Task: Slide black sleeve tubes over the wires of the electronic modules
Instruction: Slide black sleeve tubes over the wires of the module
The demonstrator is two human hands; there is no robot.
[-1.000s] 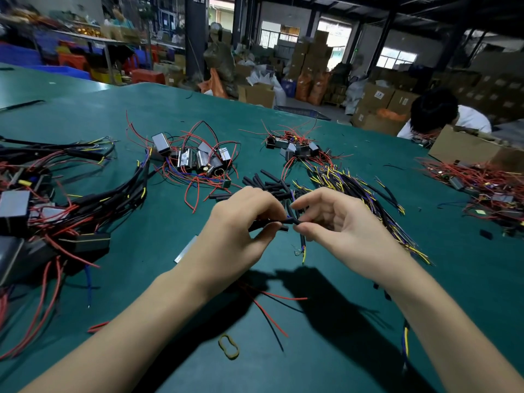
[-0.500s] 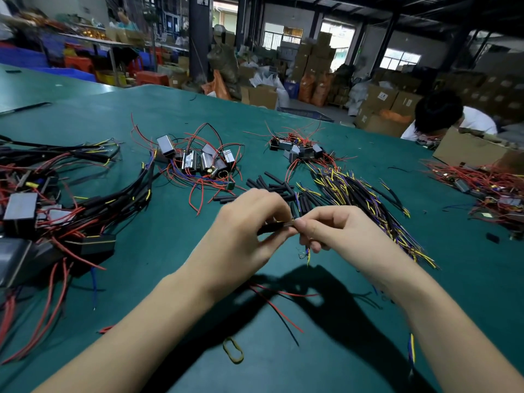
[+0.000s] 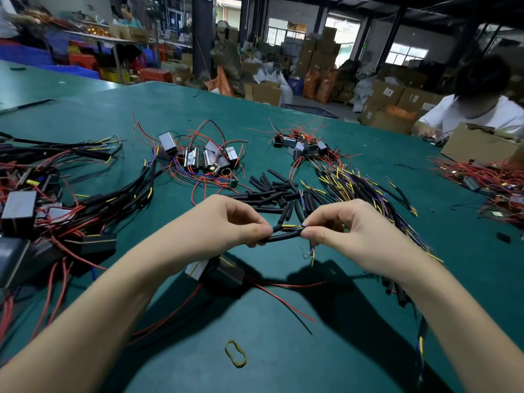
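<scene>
Two hands at work: the left hand [image 3: 226, 222] pinches one black sleeve tube [image 3: 285, 236] between thumb and fingertips; the right hand [image 3: 348, 231] pinches the wires [image 3: 293, 226] at the tube's far mouth.
Grip state: both hands are closed on their parts, fingers curled, tips nearly meeting across the short span of tube between them.
Tube in hand: one, lying roughly level between the two pinches, above the green table [image 3: 283, 350].
Wire ends: yellow and blue-violet strands show just above the tube beside the right fingertips; whether they are already inside the mouth is hard to tell, as the fingertips cover it.
Module: one dark electronic module [image 3: 218, 269] sits just below and behind the left wrist, with red leads trailing toward the viewer.
How the tube handles: likely light and rubbery, bending easily and pinching flat if squeezed hard, so a light hold near its open end should keep the mouth round.
How the wires handle: thin and floppy, apt to splay, so best held close to their tips and kept bunched.
Loose tubes: a pile of spare tubes [image 3: 272, 191] lies just beyond the hands, roughly two dozen, too overlapped to count exactly.
Sleeved harnesses: a large bundle [image 3: 363, 191] fans out beyond and past the right hand.
Unsleeved modules: two clusters [image 3: 198, 160] farther out, about five or six pieces each.
Rubber band: one [image 3: 235, 357], nearer the viewer than the grip.
</scene>
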